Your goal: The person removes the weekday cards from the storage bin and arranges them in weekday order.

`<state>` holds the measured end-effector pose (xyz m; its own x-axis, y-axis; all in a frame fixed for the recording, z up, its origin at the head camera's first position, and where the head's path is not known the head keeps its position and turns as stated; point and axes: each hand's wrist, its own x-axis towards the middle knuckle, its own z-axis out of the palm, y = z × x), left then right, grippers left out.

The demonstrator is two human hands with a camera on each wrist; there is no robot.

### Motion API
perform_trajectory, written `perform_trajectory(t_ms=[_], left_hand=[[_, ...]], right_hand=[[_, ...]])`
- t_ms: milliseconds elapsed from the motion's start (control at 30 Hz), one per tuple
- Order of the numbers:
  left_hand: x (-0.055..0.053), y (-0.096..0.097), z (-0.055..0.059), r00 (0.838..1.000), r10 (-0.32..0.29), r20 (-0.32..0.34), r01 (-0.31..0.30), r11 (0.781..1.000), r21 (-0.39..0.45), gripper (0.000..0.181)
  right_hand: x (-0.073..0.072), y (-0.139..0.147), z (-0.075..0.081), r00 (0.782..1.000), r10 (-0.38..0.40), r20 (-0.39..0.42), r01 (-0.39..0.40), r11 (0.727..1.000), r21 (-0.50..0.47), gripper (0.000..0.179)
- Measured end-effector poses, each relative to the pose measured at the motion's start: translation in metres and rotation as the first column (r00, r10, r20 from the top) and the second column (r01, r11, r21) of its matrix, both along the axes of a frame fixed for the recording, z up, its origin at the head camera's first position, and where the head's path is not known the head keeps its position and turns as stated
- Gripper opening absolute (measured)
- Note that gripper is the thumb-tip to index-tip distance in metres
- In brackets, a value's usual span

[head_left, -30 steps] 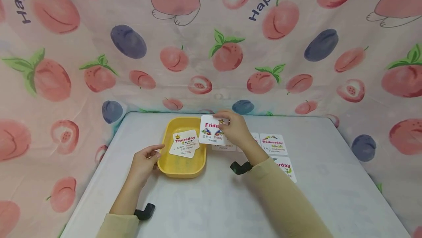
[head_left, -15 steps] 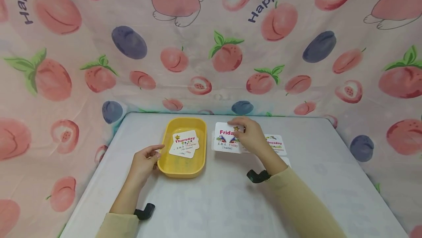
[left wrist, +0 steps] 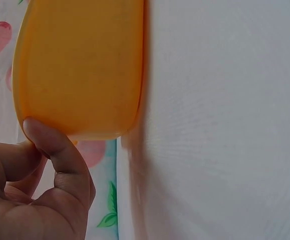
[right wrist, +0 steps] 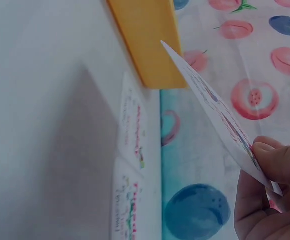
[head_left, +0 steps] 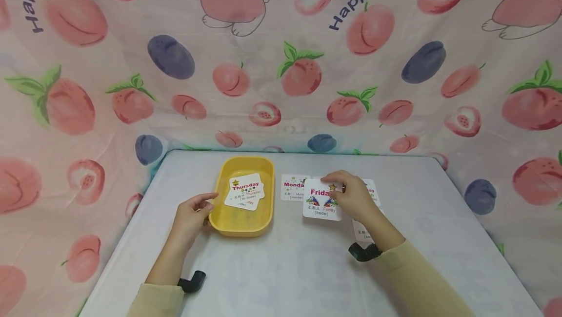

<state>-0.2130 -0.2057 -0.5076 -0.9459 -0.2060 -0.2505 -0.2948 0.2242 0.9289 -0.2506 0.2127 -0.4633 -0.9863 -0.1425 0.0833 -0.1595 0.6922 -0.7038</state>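
Note:
My right hand (head_left: pixel 351 196) pinches the Friday card (head_left: pixel 318 205) by its right edge, thumb on the printed face. In the right wrist view the card (right wrist: pixel 212 112) is tilted and raised over the table, its shadow beside it. With thumb and fingers, my left hand (head_left: pixel 191 214) grips the left rim of a yellow tray (head_left: pixel 241 227); the left wrist view shows the thumb (left wrist: pixel 47 137) on the rim. Inside the tray the Thursday card (head_left: pixel 246 185) overlaps another card. The Monday card (head_left: pixel 291 192) lies right of the tray, partly covered by the Friday card in the head view.
More day cards lie right of the Monday card, mostly hidden behind my right hand; one card (head_left: pixel 362 232) sits in a nearer row. The white table (head_left: pixel 272 278) meets a fruit-patterned cloth (head_left: pixel 246 127) at its back edge.
My right hand has carried the Friday card from the tray's right edge rightward and toward me, uncovering part of the Monday card. The left hand stays on the tray.

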Motion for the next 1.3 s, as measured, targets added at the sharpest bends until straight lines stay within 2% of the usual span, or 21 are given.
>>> perform_trajectory(t_ms=[233,400,567,733,1033,1300], left_hand=[[0.002,0.001,-0.001,1.000,0.010,0.012,-0.010,1.000,0.003,0.037],[0.002,0.001,-0.001,1.000,0.008,0.017,-0.008,1.000,0.003,0.037],[0.001,0.001,-0.002,1.000,0.009,0.003,-0.009,1.000,0.007,0.036],[0.001,0.000,-0.003,1.000,0.012,-0.002,-0.012,1.000,0.008,0.036],[0.001,0.000,-0.003,1.000,0.016,0.000,-0.016,1.000,0.007,0.036],[0.002,0.001,-0.001,1.000,0.016,0.010,-0.017,1.000,0.003,0.036]], right_hand=[[0.005,0.017,-0.017,0.998,0.007,0.065,-0.009,0.999,0.032,0.037],[0.011,0.027,-0.030,0.993,-0.016,0.119,0.010,0.999,0.053,0.038],[0.015,0.031,-0.039,0.990,-0.032,0.136,0.024,0.998,0.059,0.038],[0.016,0.033,-0.046,0.988,-0.034,0.152,0.026,0.998,0.054,0.037],[0.013,0.031,-0.056,0.991,-0.017,0.135,0.008,0.998,0.066,0.036],[0.011,0.026,-0.058,0.985,-0.042,0.169,0.021,0.992,0.126,0.038]])
